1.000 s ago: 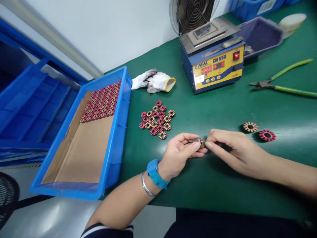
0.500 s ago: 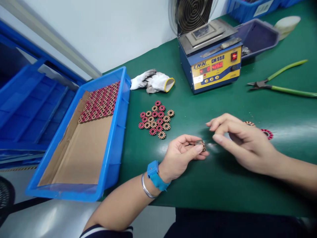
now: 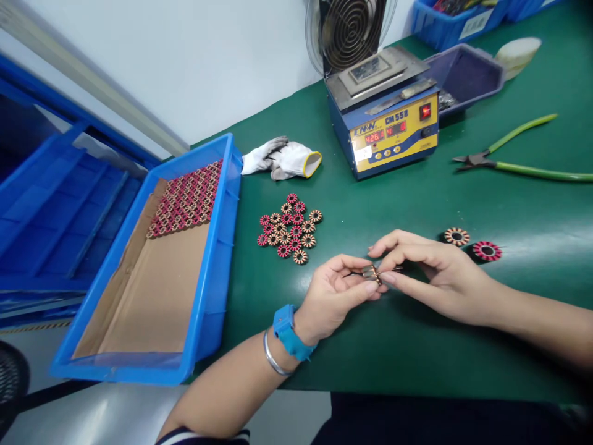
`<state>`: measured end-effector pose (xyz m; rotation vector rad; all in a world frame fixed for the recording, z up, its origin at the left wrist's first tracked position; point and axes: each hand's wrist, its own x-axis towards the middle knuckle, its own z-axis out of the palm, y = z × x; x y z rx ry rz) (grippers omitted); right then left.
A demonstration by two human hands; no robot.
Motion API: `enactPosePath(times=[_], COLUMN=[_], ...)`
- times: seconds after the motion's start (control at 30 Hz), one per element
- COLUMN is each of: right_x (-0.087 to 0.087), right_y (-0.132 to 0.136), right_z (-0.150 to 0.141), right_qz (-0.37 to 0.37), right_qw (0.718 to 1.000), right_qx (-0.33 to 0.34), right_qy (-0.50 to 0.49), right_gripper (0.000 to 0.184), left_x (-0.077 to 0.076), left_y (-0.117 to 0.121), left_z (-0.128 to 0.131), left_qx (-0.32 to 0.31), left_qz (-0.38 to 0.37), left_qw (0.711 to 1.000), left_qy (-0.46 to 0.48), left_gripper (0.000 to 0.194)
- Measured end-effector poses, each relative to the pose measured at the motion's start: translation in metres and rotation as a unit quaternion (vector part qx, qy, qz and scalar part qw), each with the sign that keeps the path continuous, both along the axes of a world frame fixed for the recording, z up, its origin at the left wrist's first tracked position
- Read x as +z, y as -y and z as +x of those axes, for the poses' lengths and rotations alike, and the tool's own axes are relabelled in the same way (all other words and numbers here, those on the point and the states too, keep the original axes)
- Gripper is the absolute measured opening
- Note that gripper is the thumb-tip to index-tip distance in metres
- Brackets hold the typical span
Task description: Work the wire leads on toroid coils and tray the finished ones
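Observation:
Between thumb and fingers, my left hand point(image 3: 336, 284) holds a small copper-wound ring coil point(image 3: 369, 273) tilted on its edge. Thin wire ends stick out from it on both sides. My right hand point(image 3: 428, 275) is closed at the coil's right side, thumb and fingertips pinching at its edge and wire; the exact contact is partly hidden. Beyond the right hand lie a copper-coloured ring coil point(image 3: 456, 237) and a red ring coil point(image 3: 487, 250), both flat on the table. A loose group of red and copper ring coils point(image 3: 296, 232) lies beyond my left hand.
At left, a blue bin point(image 3: 215, 259) holds cardboard and rows of coils. White gloves point(image 3: 282, 157) lie beside it. Farther back stand a heated unit with a red display point(image 3: 393, 136), a fan point(image 3: 352, 31) and a purple tray point(image 3: 477, 77). Green-handled cutters point(image 3: 482, 161) lie at right.
My right hand first drew away from the coil to the right with its fingers apart, then came back to it. My left hand kept hold of the coil. The view shifted slightly.

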<state>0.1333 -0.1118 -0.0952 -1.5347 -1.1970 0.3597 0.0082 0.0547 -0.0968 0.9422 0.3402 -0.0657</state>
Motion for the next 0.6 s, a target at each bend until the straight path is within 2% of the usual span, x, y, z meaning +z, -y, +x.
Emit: enactPosePath(times=[0.13,0.27,0.43,0.53,0.6], right_x=[0.0,-0.002,0.001,0.0,-0.002], right_y=[0.003,0.004,0.007,0.012,0.013], right_z=[0.0,-0.005,-0.012,-0.008,-0.004], right_qz=[0.0,-0.012,0.02,0.019,-0.007], right_qw=[1.0,0.999,0.996,0.998,0.999], right_qx=[-0.021,-0.038,-0.014,-0.02,-0.037], right_qy=[0.008,0.027,0.08,0.048,0.021], right_gripper=[0.007,0.006,0.008,0.008,0.019], left_x=[-0.002,-0.002,-0.002,-0.002,-0.002], left_y=[0.002,0.004,0.007,0.008,0.008], left_z=[0.0,-0.001,-0.003,-0.004,-0.003], left_qx=[0.019,0.054,0.045,0.039,0.036], left_qz=[0.002,0.036,0.059,0.065,0.066], left_qw=[1.0,0.998,0.997,0.997,0.997], left_qy=[0.017,0.021,0.017,0.012,0.009], left_gripper=[0.04,0.041,0.045,0.048,0.049])
